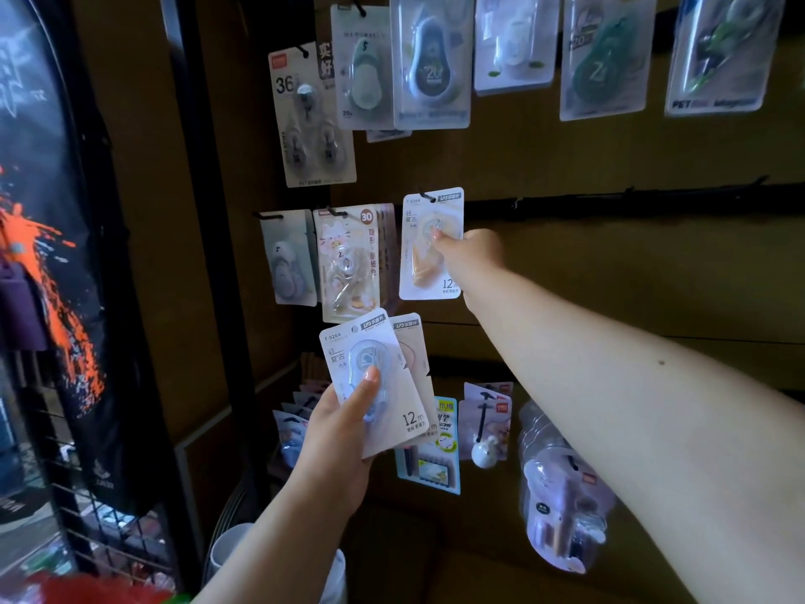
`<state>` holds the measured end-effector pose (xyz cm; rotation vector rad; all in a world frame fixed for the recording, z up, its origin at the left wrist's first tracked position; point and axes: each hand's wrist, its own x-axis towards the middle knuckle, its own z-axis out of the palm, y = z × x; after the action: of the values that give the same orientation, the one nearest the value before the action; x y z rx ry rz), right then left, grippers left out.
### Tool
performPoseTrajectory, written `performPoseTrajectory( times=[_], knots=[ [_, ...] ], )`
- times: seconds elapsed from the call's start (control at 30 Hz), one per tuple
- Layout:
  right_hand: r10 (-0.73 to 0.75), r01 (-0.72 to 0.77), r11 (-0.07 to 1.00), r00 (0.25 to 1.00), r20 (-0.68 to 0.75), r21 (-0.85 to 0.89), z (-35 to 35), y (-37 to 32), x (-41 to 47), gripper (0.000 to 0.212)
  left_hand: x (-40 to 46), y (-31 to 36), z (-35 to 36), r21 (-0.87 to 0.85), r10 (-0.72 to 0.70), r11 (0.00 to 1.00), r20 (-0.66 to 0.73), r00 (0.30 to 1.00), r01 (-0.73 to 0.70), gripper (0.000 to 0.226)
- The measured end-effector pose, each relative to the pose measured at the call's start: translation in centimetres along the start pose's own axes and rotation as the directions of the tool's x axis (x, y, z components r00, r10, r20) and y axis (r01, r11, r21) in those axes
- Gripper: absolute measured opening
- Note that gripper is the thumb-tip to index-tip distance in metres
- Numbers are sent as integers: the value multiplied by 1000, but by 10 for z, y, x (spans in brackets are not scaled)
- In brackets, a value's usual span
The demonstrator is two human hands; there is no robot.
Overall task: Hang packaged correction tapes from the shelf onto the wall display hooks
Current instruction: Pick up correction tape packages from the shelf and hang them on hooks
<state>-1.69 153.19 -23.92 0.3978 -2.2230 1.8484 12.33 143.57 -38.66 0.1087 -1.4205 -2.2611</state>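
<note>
Right hand [472, 250] reaches out at arm's length and pinches the right edge of a white carded correction tape pack with a peach-coloured dispenser [431, 246]; its thumb tip lies on the clear blister, and the other fingers are hidden behind the card. That pack's top hole sits at a black wall hook [429, 197], though whether it is threaded on is hard to tell. Left hand [337, 433] is lower and nearer, fingers curled round a small fanned stack of matching white packs, the front one with a pale blue dispenser [372, 381], thumb pressed on its blister.

On the brown slotted wall panel [610, 272], an upper row of larger blister packs [431, 63] is cut off by the frame's top edge and blurred. A pink cat-printed pack [348, 263] hangs just left of the peach pack. Lower down, clear blister packs [562, 494] hang in dim light, contents indistinct.
</note>
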Motion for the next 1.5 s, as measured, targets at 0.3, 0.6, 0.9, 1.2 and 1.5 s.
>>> performPoseTrajectory(
  times=[0.3,0.6,0.9,1.2,1.5],
  knots=[
    [22,-16,992,999,43,-127,-8,41,-36,47,0,1,5,1,1,1000,33,999,-1,39],
    [67,-101,993,909,412,62,-23,74,-110,32,-7,6,19,-48,10,999,47,999,-7,41],
    [45,-144,968,908,417,208,-37,81,-113,20,-11,8,26,-45,-18,999,46,999,20,50],
    [-121,91,976,982,142,199,-39,48,-85,35,-11,11,22,-106,5,994,-83,997,-14,36],
    [-237,206,962,956,174,179,-28,-19,-55,29,-13,11,20,-118,-36,993,-106,994,24,37]
  ],
)
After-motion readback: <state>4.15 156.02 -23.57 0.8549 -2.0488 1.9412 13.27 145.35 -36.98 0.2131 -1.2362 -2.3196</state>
